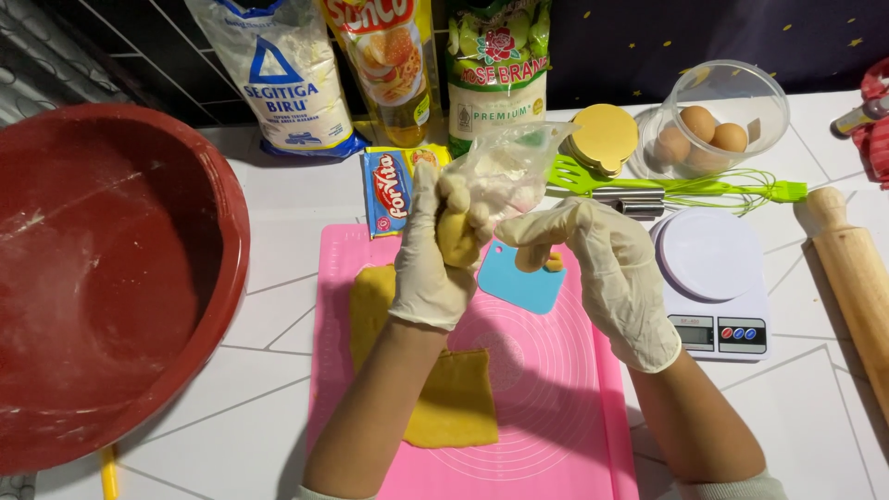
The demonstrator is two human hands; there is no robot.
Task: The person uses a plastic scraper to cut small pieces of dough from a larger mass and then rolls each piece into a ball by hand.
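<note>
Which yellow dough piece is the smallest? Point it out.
The bit pinched by the right hand: small dough piece. The left hand holds a bigger lump; the flat slab is largest.

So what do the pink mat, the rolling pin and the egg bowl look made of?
Pink mat: likely silicone, matte, with printed circle guides. Rolling pin: bare wood, pale grain visible. Egg bowl: clear plastic or glass; eggs show through, can't tell which.
</note>
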